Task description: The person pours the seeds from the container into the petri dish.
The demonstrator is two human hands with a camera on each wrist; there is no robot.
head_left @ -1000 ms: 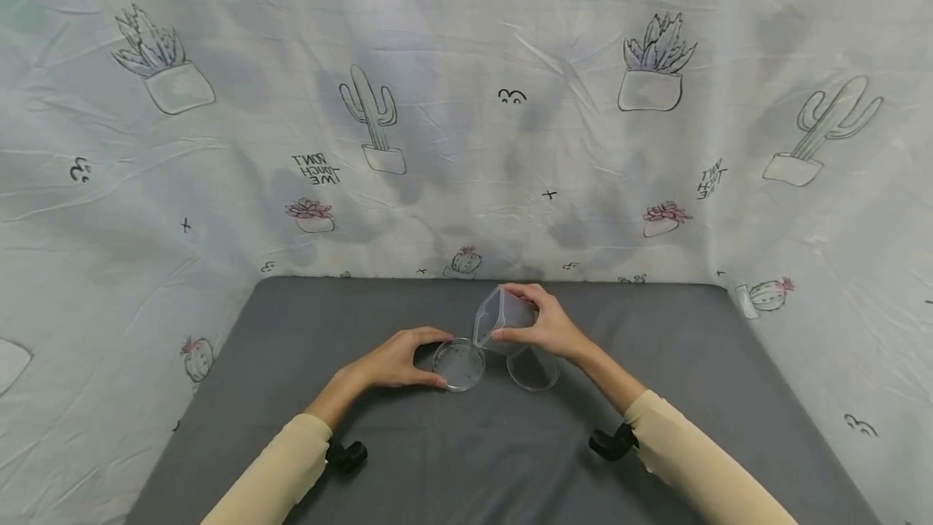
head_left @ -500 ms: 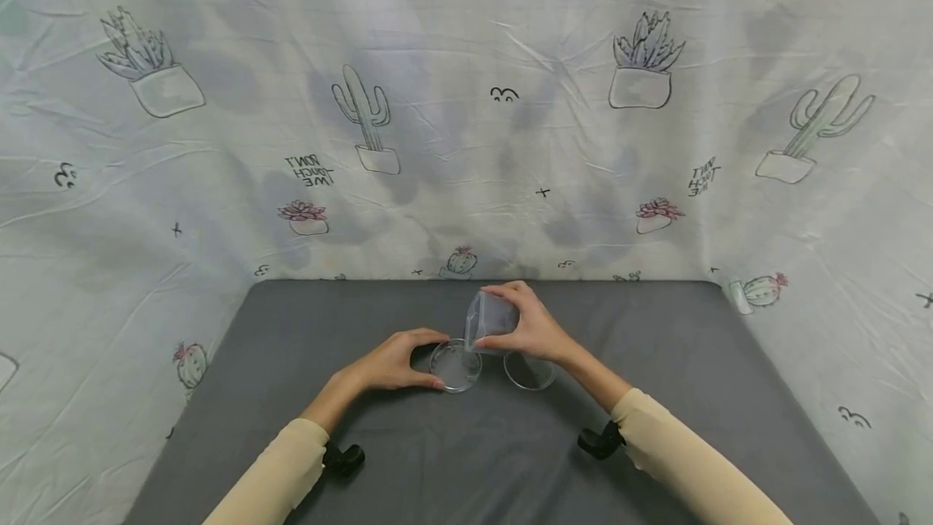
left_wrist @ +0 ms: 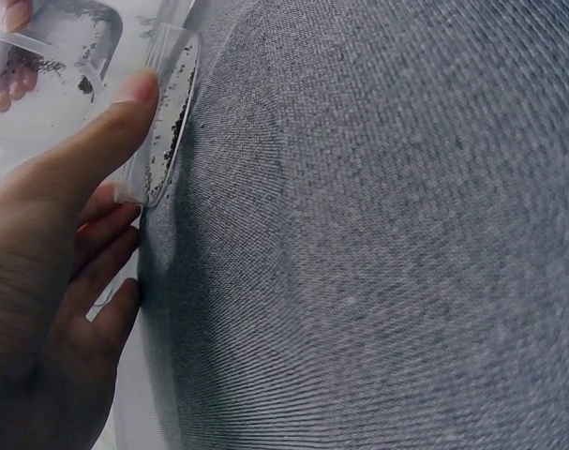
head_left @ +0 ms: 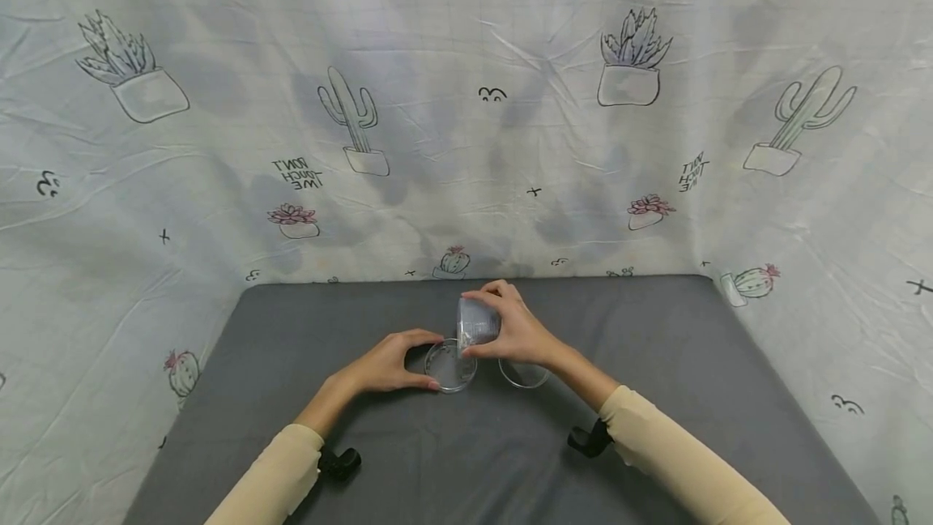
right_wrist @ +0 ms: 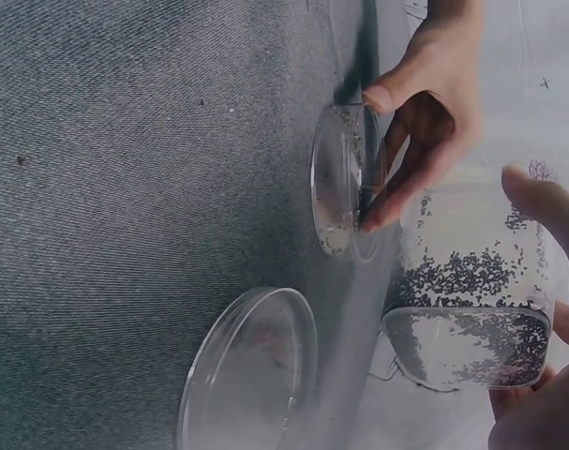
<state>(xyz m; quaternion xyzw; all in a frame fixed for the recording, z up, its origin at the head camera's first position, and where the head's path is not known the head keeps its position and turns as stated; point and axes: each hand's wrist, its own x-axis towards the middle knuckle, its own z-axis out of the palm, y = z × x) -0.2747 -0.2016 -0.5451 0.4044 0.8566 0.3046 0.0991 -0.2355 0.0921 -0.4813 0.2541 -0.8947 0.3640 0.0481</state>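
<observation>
My left hand (head_left: 388, 363) pinches a clear round petri dish (head_left: 448, 371) between thumb and fingers, keeping it on the grey surface. Small dark grains lie scattered in this dish, as the left wrist view shows. A clear plastic container (head_left: 475, 322) is gripped by my right hand (head_left: 521, 335), thumb on one side and fingers on the other. It is tipped on its side toward the left dish, its mouth just above that dish's right edge. Many small black seed-like grains (right_wrist: 467, 277) cling along the container's walls in the right wrist view.
A second clear round dish (right_wrist: 251, 366) rests on the grey cloth-covered table (head_left: 437, 460), under and right of the container. A few loose specks dot the cloth. White curtain (head_left: 430, 128) with cactus prints stands behind the table and at both sides.
My right hand has moved slightly left and tilted the container further over the left dish. The left hand keeps its hold on the dish. The head view has shifted slightly.
</observation>
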